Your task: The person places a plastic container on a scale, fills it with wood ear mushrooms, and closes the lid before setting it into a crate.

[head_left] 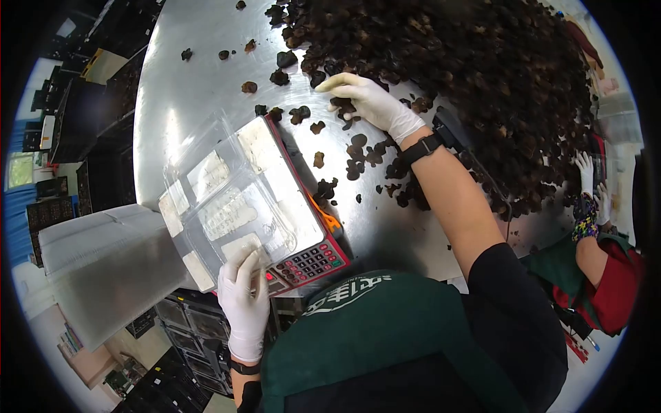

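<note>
A clear plastic clamshell box lies unfolded on a digital scale with a red frame. My left hand, in a white glove, has its fingers closed at the box's near edge, beside the scale's keypad. My right hand, gloved too, reaches over the metal table at the border of a large heap of dark brown fungus pieces, which look like wood ear. Its fingers are spread, and dark pieces show under and between them; none is plainly gripped.
Loose fungus pieces are scattered between the scale and the heap on the metal table. Left of the scale stands a stack of clear plastic boxes. A black device with a cable lies by my right wrist. A co-worker's gloved hands are at far right.
</note>
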The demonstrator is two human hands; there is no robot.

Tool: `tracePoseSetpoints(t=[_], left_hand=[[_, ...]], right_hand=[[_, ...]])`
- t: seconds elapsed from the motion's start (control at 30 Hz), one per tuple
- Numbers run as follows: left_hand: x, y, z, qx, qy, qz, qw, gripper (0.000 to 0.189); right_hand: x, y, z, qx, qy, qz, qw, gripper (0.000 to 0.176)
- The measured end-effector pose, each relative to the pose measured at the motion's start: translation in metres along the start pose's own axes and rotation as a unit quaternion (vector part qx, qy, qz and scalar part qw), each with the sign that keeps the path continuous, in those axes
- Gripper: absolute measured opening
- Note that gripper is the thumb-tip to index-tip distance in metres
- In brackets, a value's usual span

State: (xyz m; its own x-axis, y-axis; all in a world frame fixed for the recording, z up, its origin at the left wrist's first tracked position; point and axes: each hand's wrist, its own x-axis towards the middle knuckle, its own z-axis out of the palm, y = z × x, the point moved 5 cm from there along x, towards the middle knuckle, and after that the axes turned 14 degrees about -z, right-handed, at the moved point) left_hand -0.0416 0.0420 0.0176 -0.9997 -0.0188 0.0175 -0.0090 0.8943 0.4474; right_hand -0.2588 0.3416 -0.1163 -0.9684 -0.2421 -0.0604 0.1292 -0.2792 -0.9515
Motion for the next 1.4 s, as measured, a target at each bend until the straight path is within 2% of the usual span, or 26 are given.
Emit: tracePoseSetpoints(t=[0.03, 0.1, 0.13, 0.17, 0.23, 0.27, 0.37, 0.43, 0.5, 0.53, 0.57, 0.67, 0.73, 0.77, 0.83, 0.93, 1.03, 1.07, 1.17, 1.23, 1.3, 1.37, 1.4], left_hand=[[0.000, 0.000, 0.000, 0.000, 0.000, -0.001, 1.000, 0.035], [0.000, 0.002, 0.000, 0.002, -0.005, -0.005, 1.000, 0.035], [0.001, 0.004, 0.000, 0.005, -0.008, -0.002, 1.000, 0.035], [0.002, 0.005, 0.001, 0.008, -0.011, 0.002, 1.000, 0.035], [0.003, 0.007, 0.002, 0.010, -0.019, -0.002, 1.000, 0.035], [0.003, 0.008, 0.002, 0.013, -0.023, -0.002, 1.000, 0.035], [0.005, 0.010, 0.001, 0.019, -0.032, 0.000, 0.999, 0.035], [0.004, 0.008, 0.003, 0.019, -0.035, -0.003, 0.999, 0.034], [0.004, 0.008, 0.002, 0.022, -0.039, -0.008, 0.999, 0.035], [0.004, 0.008, 0.002, 0.023, -0.039, -0.008, 0.999, 0.036], [0.004, 0.009, 0.002, 0.024, -0.039, -0.008, 0.999, 0.036], [0.006, 0.009, 0.004, 0.026, -0.053, -0.009, 0.998, 0.037], [0.006, 0.009, 0.004, 0.025, -0.055, -0.013, 0.998, 0.037], [0.006, 0.008, 0.005, 0.024, -0.056, -0.015, 0.998, 0.037], [0.007, 0.008, 0.005, 0.027, -0.058, -0.014, 0.998, 0.037], [0.007, 0.008, 0.005, 0.027, -0.058, -0.013, 0.998, 0.038], [0.008, 0.011, 0.006, 0.028, -0.061, -0.013, 0.998, 0.038], [0.009, 0.013, 0.005, 0.027, -0.059, -0.015, 0.998, 0.038], [0.009, 0.011, 0.006, 0.028, -0.057, -0.009, 0.998, 0.038], [0.010, 0.009, 0.006, 0.028, -0.061, -0.003, 0.998, 0.039], [0.009, 0.009, 0.007, 0.025, -0.065, -0.003, 0.998, 0.039], [0.008, 0.009, 0.008, 0.032, -0.067, -0.002, 0.997, 0.039], [0.009, 0.010, 0.007, 0.037, -0.066, 0.002, 0.997, 0.039]], right_hand=[[0.006, 0.000, 0.006, -0.048, 0.028, -0.010, 0.998, 0.020], [0.026, 0.013, 0.014, -0.201, 0.009, -0.075, 0.977, 0.021], [0.034, 0.018, 0.020, -0.324, 0.011, -0.109, 0.940, 0.021], [0.027, 0.002, 0.039, -0.460, 0.000, -0.203, 0.865, 0.023], [0.027, 0.009, 0.064, -0.615, -0.097, -0.328, 0.710, 0.026], [0.035, 0.020, 0.069, -0.611, -0.133, -0.321, 0.711, 0.024], [0.055, 0.035, 0.059, -0.547, -0.117, -0.258, 0.788, 0.014], [0.064, 0.003, 0.056, -0.530, -0.053, -0.278, 0.799, 0.009], [0.089, -0.013, 0.047, -0.520, -0.009, -0.342, 0.782, 0.013], [0.104, -0.016, 0.045, -0.558, -0.008, -0.298, 0.774, 0.012], [0.116, -0.019, 0.044, -0.583, -0.024, -0.300, 0.755, 0.016], [0.145, 0.001, 0.052, -0.658, -0.109, -0.223, 0.711, 0.030], [0.139, 0.012, 0.067, -0.692, -0.139, -0.240, 0.666, 0.043], [0.138, 0.020, 0.073, -0.732, -0.129, -0.276, 0.610, 0.040], [0.150, 0.035, 0.069, -0.711, -0.142, -0.254, 0.641, 0.038], [0.162, 0.028, 0.074, -0.598, -0.116, -0.249, 0.753, 0.033], [0.165, 0.034, 0.101, -0.482, -0.230, -0.300, 0.790, 0.027], [0.162, 0.033, 0.104, -0.499, -0.266, -0.339, 0.752, 0.027], [0.179, 0.038, 0.105, -0.564, -0.346, -0.172, 0.730, 0.031], [0.166, 0.033, 0.099, -0.442, -0.385, -0.128, 0.800, 0.039], [0.135, 0.016, 0.100, -0.431, -0.441, -0.158, 0.771, 0.047], [0.116, 0.028, 0.104, -0.490, -0.437, -0.237, 0.716, 0.046], [0.115, 0.033, 0.102, -0.497, -0.410, -0.184, 0.742, 0.032]])
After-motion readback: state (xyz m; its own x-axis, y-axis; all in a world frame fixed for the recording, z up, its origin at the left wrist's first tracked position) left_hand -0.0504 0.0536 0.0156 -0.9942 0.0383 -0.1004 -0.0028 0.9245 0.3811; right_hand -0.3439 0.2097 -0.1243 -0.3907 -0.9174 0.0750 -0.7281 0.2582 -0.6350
